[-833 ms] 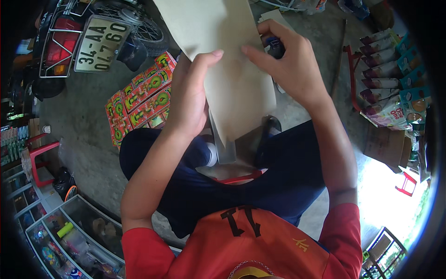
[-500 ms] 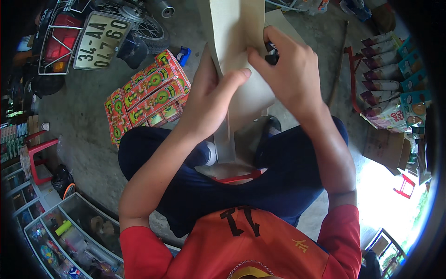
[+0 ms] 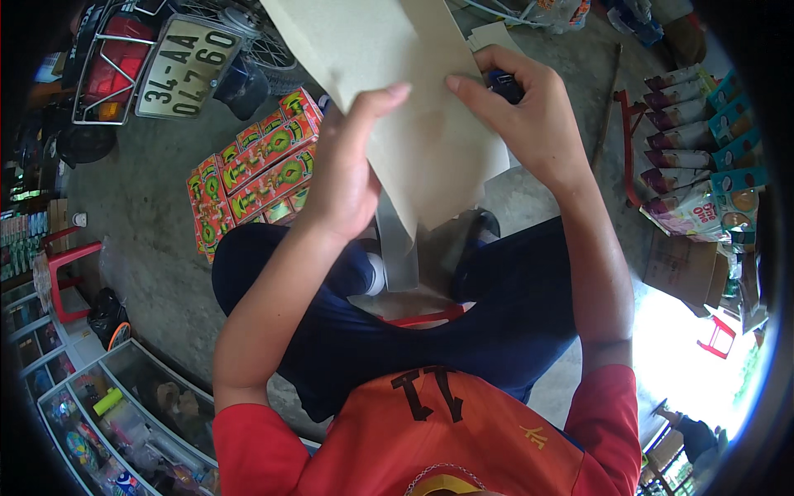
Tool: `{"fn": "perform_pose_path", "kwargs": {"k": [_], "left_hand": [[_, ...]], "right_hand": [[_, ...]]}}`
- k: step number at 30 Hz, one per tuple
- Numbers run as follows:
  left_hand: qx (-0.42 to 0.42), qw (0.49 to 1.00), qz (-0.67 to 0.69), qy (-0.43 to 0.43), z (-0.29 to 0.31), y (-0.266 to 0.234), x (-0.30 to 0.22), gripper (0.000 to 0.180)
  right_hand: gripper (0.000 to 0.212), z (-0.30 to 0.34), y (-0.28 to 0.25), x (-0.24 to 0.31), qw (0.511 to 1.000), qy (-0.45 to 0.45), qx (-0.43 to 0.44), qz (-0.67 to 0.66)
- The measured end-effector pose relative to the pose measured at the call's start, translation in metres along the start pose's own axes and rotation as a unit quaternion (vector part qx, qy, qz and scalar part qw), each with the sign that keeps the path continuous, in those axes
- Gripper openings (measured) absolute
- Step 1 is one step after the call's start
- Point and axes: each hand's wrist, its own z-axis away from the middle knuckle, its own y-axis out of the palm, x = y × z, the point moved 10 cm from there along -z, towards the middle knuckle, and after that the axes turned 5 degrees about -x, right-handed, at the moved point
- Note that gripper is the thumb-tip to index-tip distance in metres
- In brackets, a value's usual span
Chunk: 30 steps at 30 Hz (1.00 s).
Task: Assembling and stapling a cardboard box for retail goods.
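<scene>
A beige cardboard sheet (image 3: pixel 430 124) with an uneven lower edge is held up in front of me. My left hand (image 3: pixel 347 169) grips its left edge, thumb lying on the face and fingers behind. On the right edge, my right hand (image 3: pixel 538 120) is closed with thumb and fingers pinching the cardboard. A small dark object (image 3: pixel 504 85) shows inside the right hand's curled fingers; its kind is unclear. Below the sheet, a pale flat strip (image 3: pixel 401 260) stands between my feet. Another piece of cardboard (image 3: pixel 494 37) is partly visible behind the right hand.
Red and green printed boxes (image 3: pixel 256 165) are stacked on the floor at left, near a motorbike (image 3: pixel 124 66). A red stool (image 3: pixel 62 277) and a glass display case (image 3: pixel 132 413) stand further left. Packaged bags (image 3: pixel 686 157) and a cardboard box (image 3: pixel 682 269) line the right. A person (image 3: pixel 699 442) is at lower right.
The cardboard, creased and folded lengthwise before, is now spread flatter and wider. My left hand has moved left and its thumb has lifted. A person has come into view at lower right.
</scene>
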Motion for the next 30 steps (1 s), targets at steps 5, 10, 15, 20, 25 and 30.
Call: {"fn": "perform_pose_path", "kwargs": {"k": [5, 10, 15, 20, 25, 30], "left_hand": [[0.020, 0.999, 0.013, -0.036, -0.002, -0.003, 0.008, 0.054], [0.036, 0.999, -0.006, -0.031, -0.002, -0.001, 0.005, 0.052], [0.003, 0.991, -0.081, 0.104, -0.005, 0.003, -0.005, 0.043], [-0.005, 1.000, -0.001, 0.010, -0.007, -0.008, -0.006, 0.050], [0.005, 0.990, 0.135, 0.032, -0.007, -0.009, -0.029, 0.081], [0.017, 0.996, 0.049, 0.078, 0.000, 0.007, -0.020, 0.103]], "right_hand": [[0.032, -0.005, 0.002, -0.005, 0.998, -0.014, 0.061, 0.020], [0.031, -0.001, 0.001, 0.001, 0.996, -0.031, 0.047, 0.065], [0.029, 0.015, 0.009, 0.026, 0.967, -0.130, -0.067, 0.208], [0.036, 0.006, 0.003, 0.011, 0.990, -0.085, -0.021, 0.107], [0.041, 0.000, 0.006, -0.004, 0.996, -0.038, 0.062, 0.046], [0.034, -0.002, 0.003, 0.005, 0.995, -0.028, 0.045, -0.082]]}}
